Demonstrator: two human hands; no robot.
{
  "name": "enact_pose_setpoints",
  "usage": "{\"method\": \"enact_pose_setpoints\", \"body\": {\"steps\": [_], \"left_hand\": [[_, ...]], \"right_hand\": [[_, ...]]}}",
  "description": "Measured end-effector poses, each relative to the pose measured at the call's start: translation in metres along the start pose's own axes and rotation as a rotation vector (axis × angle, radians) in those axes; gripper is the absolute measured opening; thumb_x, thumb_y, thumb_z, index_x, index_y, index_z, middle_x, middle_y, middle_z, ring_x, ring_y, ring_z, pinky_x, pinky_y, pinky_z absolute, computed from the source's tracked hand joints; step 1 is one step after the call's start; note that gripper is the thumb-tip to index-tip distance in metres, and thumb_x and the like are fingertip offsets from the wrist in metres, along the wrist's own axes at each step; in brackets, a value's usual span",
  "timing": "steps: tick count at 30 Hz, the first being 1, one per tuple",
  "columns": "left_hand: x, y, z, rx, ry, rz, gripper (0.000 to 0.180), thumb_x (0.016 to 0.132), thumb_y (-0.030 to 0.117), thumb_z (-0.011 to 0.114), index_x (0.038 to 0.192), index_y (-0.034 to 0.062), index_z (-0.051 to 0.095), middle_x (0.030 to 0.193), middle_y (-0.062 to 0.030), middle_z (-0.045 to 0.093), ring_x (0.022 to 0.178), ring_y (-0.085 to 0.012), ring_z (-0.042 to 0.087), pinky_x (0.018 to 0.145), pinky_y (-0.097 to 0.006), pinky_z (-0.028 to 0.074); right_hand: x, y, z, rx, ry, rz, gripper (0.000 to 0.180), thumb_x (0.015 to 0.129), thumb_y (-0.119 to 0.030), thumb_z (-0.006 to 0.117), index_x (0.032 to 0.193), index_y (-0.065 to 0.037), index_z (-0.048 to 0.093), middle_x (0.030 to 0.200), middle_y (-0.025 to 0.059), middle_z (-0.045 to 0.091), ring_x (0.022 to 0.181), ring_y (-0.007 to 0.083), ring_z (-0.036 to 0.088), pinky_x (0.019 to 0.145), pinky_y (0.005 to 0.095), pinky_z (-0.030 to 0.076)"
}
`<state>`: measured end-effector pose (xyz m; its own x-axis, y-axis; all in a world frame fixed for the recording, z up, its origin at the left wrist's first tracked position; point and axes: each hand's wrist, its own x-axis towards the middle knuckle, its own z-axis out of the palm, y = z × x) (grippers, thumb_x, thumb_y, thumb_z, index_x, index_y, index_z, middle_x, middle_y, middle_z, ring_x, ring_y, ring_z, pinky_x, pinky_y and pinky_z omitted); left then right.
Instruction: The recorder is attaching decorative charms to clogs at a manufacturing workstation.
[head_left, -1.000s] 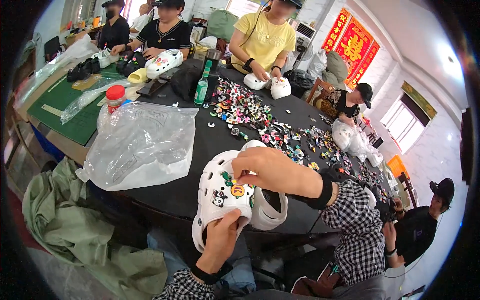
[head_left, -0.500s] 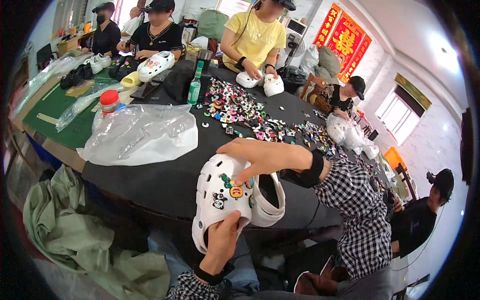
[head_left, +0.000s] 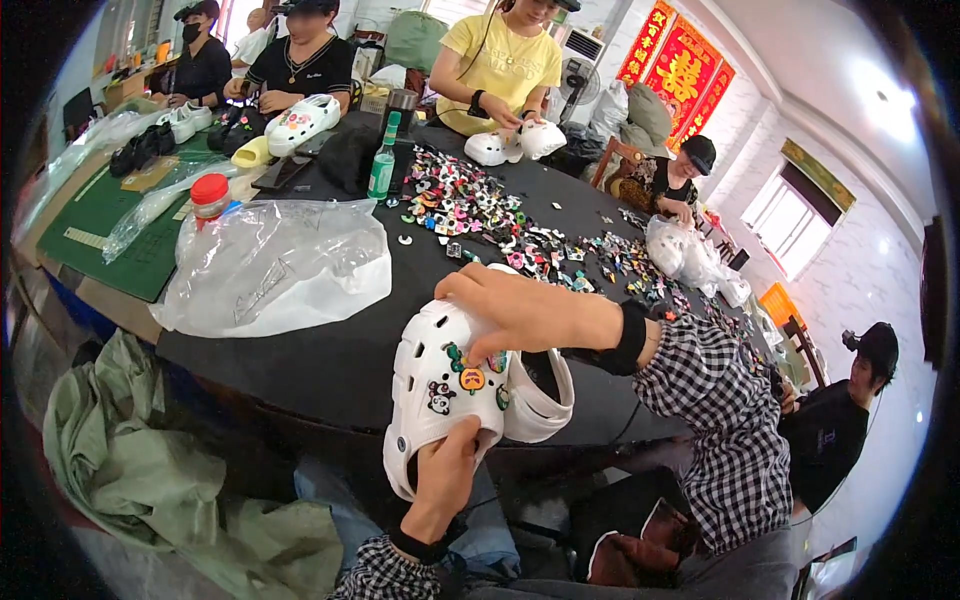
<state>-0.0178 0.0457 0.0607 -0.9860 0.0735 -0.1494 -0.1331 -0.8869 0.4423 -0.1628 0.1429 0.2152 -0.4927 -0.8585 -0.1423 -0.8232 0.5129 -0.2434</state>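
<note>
A white clog [head_left: 415,365] is held tilted at the table's near edge. My left hand [head_left: 445,475] is closed on it from below, fingers inside the foot opening and thumb outside on the upper. My right hand [head_left: 545,312] reaches across the toe end and grips it, its thumb pressing beside the charms. Among these are a panda charm [head_left: 440,398], an orange round charm [head_left: 471,379] and a green one [head_left: 503,397]; others are partly covered by my right hand. A second white clog [head_left: 540,424] lies just to the right, partly hidden behind the first.
Loose colourful charms [head_left: 470,200] spread across the black table [head_left: 300,365]. To the left lie a clear plastic bag [head_left: 275,275] and a red-lidded jar [head_left: 210,196]; a green bottle [head_left: 382,165] stands farther back. Several people sit or stand around, one handling white clogs [head_left: 490,148].
The whole view has shifted slightly. Both my hands keep their hold on the clog, with the right thumb still against the charms.
</note>
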Motion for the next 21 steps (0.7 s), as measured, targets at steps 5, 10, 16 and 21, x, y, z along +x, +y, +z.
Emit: {"method": "enact_pose_setpoints", "body": {"steps": [5,10,16,21], "left_hand": [[0.002,-0.005,-0.004,0.018,-0.021,-0.001,0.030,0.091,0.002,0.052,0.121,0.0005,0.054,0.114,-0.0081,0.062,0.098,-0.0174,0.062,0.083,-0.030,0.053],[-0.001,-0.005,-0.010,0.030,-0.057,0.024,0.032,0.091,0.002,0.054,0.122,0.0000,0.053,0.115,-0.0089,0.061,0.101,-0.0185,0.062,0.084,-0.031,0.054],[-0.002,-0.006,-0.012,0.084,-0.069,-0.008,0.034,0.090,0.002,0.056,0.124,-0.0011,0.052,0.117,-0.0107,0.060,0.102,-0.0210,0.063,0.086,-0.034,0.056],[-0.002,-0.009,-0.008,0.064,-0.054,0.014,0.034,0.090,0.001,0.056,0.124,-0.0017,0.052,0.118,-0.0113,0.060,0.103,-0.0214,0.063,0.086,-0.035,0.056]], "right_hand": [[-0.006,-0.008,0.007,-0.047,0.055,0.035,0.066,0.074,-0.021,0.077,0.126,0.001,0.042,0.116,0.0201,0.050,0.112,0.0367,0.050,0.095,0.0417,0.042],[-0.009,-0.004,0.016,-0.096,0.183,-0.066,0.067,0.070,-0.023,0.078,0.125,-0.004,0.044,0.110,0.0209,0.052,0.102,0.0401,0.055,0.085,0.0456,0.048],[-0.011,0.003,0.008,-0.058,0.125,-0.080,0.071,0.072,-0.030,0.076,0.129,-0.002,0.044,0.115,0.0230,0.050,0.103,0.0403,0.054,0.088,0.0447,0.046],[-0.010,-0.015,-0.001,-0.120,-0.038,0.027,0.074,0.075,-0.026,0.075,0.134,0.001,0.039,0.121,0.0241,0.046,0.108,0.0403,0.053,0.092,0.0426,0.045]]}}
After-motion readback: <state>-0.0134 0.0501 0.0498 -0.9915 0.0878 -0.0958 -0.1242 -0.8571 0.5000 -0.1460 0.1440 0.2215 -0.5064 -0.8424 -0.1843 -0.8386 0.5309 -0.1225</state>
